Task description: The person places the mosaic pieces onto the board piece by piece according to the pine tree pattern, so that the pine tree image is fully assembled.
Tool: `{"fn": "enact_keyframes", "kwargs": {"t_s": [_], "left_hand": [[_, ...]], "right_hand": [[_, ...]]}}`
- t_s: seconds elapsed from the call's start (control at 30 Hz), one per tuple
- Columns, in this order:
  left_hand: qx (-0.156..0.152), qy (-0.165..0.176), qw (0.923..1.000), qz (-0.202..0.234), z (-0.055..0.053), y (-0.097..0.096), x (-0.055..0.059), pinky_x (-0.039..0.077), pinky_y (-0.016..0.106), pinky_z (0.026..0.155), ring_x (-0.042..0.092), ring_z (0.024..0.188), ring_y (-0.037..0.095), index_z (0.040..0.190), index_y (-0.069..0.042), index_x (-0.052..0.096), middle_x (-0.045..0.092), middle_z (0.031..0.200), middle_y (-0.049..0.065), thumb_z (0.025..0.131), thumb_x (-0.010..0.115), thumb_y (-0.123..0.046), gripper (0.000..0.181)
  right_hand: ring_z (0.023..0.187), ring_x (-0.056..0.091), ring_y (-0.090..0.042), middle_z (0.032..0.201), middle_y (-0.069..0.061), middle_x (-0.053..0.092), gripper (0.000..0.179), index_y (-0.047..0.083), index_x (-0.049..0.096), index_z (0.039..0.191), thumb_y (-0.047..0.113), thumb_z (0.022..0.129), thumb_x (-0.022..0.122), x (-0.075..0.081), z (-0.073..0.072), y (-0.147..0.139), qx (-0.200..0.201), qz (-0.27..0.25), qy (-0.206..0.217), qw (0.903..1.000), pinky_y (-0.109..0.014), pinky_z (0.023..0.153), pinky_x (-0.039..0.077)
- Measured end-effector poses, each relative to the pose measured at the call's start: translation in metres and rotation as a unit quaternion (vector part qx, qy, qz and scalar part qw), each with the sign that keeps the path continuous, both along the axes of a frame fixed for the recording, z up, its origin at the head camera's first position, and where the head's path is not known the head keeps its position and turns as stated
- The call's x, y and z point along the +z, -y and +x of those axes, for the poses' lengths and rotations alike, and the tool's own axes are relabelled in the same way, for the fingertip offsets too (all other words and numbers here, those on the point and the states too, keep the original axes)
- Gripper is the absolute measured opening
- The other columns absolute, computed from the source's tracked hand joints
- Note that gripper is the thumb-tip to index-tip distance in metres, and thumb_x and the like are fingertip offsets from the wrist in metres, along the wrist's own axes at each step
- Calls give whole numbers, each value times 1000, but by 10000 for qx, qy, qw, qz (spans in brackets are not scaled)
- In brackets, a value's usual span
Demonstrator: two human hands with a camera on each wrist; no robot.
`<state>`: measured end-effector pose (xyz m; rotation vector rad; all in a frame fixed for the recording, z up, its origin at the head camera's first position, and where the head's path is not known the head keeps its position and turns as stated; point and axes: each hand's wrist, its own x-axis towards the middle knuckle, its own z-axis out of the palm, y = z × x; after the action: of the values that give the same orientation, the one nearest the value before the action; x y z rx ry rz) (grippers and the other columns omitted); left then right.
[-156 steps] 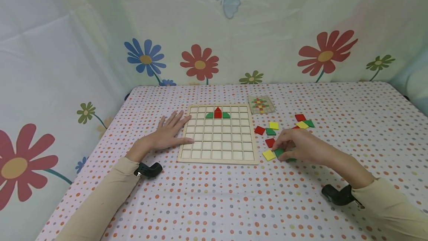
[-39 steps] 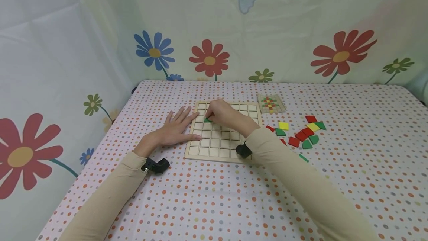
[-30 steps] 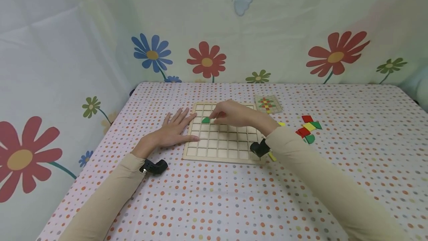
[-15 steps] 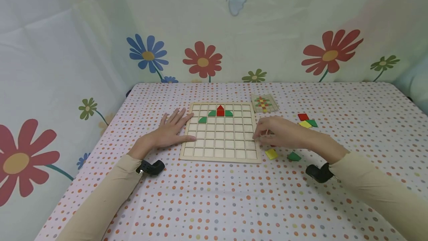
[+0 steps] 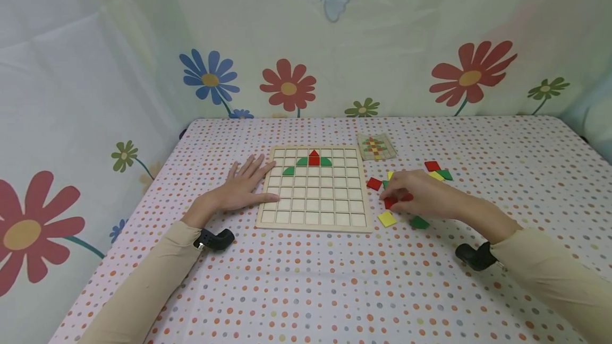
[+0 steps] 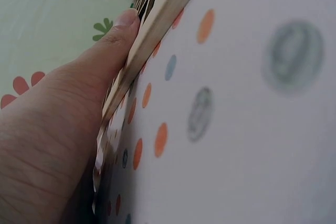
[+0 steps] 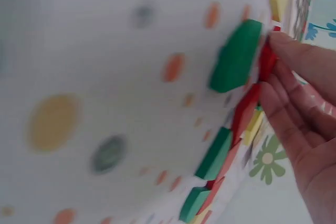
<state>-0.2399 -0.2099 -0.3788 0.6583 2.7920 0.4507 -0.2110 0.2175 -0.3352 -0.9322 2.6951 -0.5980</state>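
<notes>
My left hand [image 5: 239,190] lies flat with fingers spread, its thumb and fingertips on the left edge of a wooden grid board [image 5: 266,225]; in the left wrist view the thumb [image 6: 113,38] presses on the board's rim. On the board sit a red triangle [image 5: 314,153] above a red square [image 5: 314,162], a green quarter-round tile on each side, and another green quarter-round tile [image 5: 289,171] one row lower at left. To the right of the board, my right hand [image 5: 423,194] pinches a red square tile [image 7: 266,60] among loose tiles.
A yellow tile [image 5: 387,219], a green tile [image 5: 419,222] and a red tile [image 5: 374,183] lie around the right hand, with several more behind it. A pattern card [image 5: 376,146] rests by the board's upper right corner. Dotted cloth [image 5: 296,285] covers the table.
The right hand took a green quarter-round tile from the pile, set it on the board at left and let go. It has moved back right to the red tiles. The left hand stays put.
</notes>
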Motion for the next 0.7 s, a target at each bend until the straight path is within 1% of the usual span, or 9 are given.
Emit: {"fn": "enact_keyframes", "kwargs": {"t_s": [0.13, 0.27, 0.37, 0.43, 0.57, 0.7], "left_hand": [[-13, 41, 10000, 23, 0, -1, 0, -13, 64, 123, -13, 161, 31, 171, -24, 9, -6, 176, 11, 96, 54, -74, 101], [-34, 29, 10000, 45, 1, -1, 1, -13, 65, 123, -13, 161, 32, 171, -23, 10, -6, 176, 11, 97, 56, -71, 100], [-45, 37, 10000, 39, 0, 0, -1, -14, 65, 123, -13, 161, 33, 171, -23, 9, -6, 176, 12, 97, 56, -71, 100], [-49, 53, 10000, 48, -1, 0, -1, -14, 64, 122, -13, 161, 33, 171, -22, 9, -6, 176, 12, 97, 55, -73, 101], [-55, 40, 9999, 89, -1, 1, -2, -14, 65, 122, -14, 161, 33, 171, -22, 9, -6, 176, 12, 94, 51, -80, 105], [-63, 39, 9999, 141, -1, 1, -2, -14, 65, 122, -14, 161, 33, 171, -22, 9, -6, 176, 12, 91, 46, -86, 109]], "right_hand": [[84, 64, -13, 95, 3, 72, 24, 2, 79, 107, 5, 84, 88, 3, -8, 2, -195, -141, 556, 9982, -29, 73, 57], [83, 67, -14, 93, 1, 75, 25, 0, 78, 101, 5, 80, 90, 7, -18, 4, -139, -132, 914, 9956, -30, 73, 58], [82, 67, -13, 92, 1, 75, 26, 1, 78, 99, 6, 78, 92, 8, -22, 5, -51, -127, 969, 9952, -30, 73, 58], [82, 67, -13, 92, 2, 75, 25, 2, 78, 98, 6, 78, 92, 8, -23, 5, -61, -128, 987, 9950, -30, 73, 58], [82, 66, -13, 91, 3, 74, 23, 4, 78, 97, 7, 78, 92, 6, -21, 4, -181, -192, 948, 9951, -28, 72, 58], [82, 66, -14, 91, 3, 72, 23, 6, 76, 94, 4, 78, 92, 4, -18, 3, -159, -454, 827, 9954, -28, 71, 58]]}}
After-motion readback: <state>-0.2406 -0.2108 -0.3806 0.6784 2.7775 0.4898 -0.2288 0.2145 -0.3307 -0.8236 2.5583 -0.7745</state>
